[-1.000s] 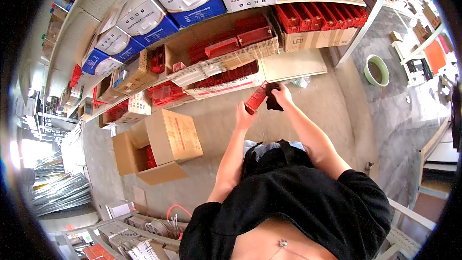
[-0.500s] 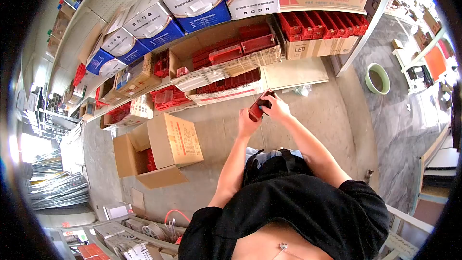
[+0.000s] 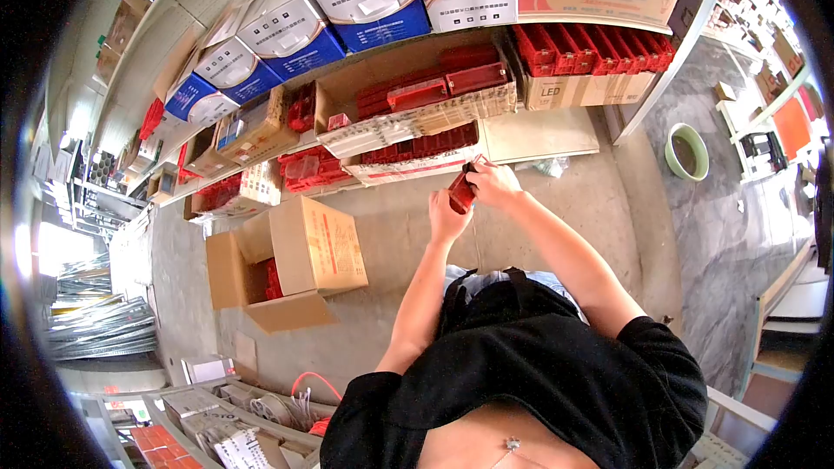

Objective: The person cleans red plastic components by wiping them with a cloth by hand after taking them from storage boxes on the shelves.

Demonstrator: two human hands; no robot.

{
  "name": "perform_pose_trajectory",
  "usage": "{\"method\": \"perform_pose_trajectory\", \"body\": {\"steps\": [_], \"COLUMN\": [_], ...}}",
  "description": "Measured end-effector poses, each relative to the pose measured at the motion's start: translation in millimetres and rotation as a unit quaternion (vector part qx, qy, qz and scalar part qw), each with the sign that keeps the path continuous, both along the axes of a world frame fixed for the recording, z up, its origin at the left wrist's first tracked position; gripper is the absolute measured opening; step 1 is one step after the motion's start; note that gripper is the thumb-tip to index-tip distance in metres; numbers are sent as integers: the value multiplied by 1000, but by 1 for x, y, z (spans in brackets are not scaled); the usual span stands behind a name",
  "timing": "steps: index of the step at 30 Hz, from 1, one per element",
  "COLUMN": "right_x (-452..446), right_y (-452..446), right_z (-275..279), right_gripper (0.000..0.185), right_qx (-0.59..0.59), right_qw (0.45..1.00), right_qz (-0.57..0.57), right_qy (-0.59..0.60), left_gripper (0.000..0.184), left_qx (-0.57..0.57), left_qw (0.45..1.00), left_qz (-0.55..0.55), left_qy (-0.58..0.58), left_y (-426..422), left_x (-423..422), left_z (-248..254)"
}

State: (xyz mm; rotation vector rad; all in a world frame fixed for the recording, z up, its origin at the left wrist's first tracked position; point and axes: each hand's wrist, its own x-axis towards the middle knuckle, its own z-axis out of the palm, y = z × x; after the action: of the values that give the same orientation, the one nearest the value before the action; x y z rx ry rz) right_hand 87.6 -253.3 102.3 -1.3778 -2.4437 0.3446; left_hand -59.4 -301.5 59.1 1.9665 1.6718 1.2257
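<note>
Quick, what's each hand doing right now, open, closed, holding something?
Left hand: closed, holding a small red box.
Right hand: closed on a dark item, mostly hidden, at the box.

**A storeroom with goods on racks**

From here it looks like a stockroom or warehouse aisle: blue-and-white cartons line the upper shelf's front edge, and an LED carton sits near its right-hand corner, lower down. Long metal strips lie stacked on the far side of the concrete floor.
</note>
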Motion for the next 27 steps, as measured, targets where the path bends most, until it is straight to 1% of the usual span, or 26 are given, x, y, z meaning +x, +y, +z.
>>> {"method": "perform_pose_trajectory", "body": {"steps": [2, 3, 4, 5, 7, 8, 11, 12, 16, 17, 19, 20, 22, 27], "right_x": [2, 3, 7, 13, 21, 21, 24, 21, 10, 9, 6, 7, 9, 14], "right_y": [1, 2, 6, 4, -9, -10, -19, -22, -16, -13, -10, -9, -7, -6], "right_z": [5, 9, 2, -1, -6, -7, -11, -3, 5, 4, -2, -5, -4, -3], "right_gripper": [15, 15, 15, 15, 17, 19, 25, 23, 17, 18, 18, 19, 19, 19], "right_qx": [-42, -62, -115, -125, -147, -131, -87, -76, -2, 3, 93, 108, 139, 96], "right_qw": [996, 991, 980, 987, 986, 983, 947, 944, 953, 963, 973, 974, 974, 984], "right_qz": [33, 49, 60, 14, -78, -118, -234, -243, -238, -218, -171, -155, -122, -96], "right_qy": [-73, -108, -154, -100, 7, 56, 201, 212, 187, 160, 125, 126, 128, 113], "left_gripper": [33, 33, 33, 33, 33, 34, 34, 33, 31, 31, 31, 31, 31, 30], "left_qx": [-4, -23, -41, -58, 21, 60, 66, 91, 94, 98, 106, 116, 98, 67], "left_qw": [1000, 999, 996, 992, 996, 995, 996, 995, 995, 995, 993, 991, 993, 995], "left_qz": [3, 32, 59, 85, 69, 62, 37, 34, -18, -29, -51, -57, -58, -66], "left_qy": [6, -21, -47, -72, -51, -43, -37, -26, 6, 8, 16, 34, 37, 35], "left_y": [-2, -1, 1, 4, 16, 21, 22, 23, 18, 18, 18, 18, 17, 18], "left_x": [-1, -2, -3, -5, -16, -20, -21, -18, -5, 0, 8, 8, 9, 11], "left_z": [3, 4, 4, 5, 13, 16, 26, 23, 14, 13, 15, 17, 21, 26]}}
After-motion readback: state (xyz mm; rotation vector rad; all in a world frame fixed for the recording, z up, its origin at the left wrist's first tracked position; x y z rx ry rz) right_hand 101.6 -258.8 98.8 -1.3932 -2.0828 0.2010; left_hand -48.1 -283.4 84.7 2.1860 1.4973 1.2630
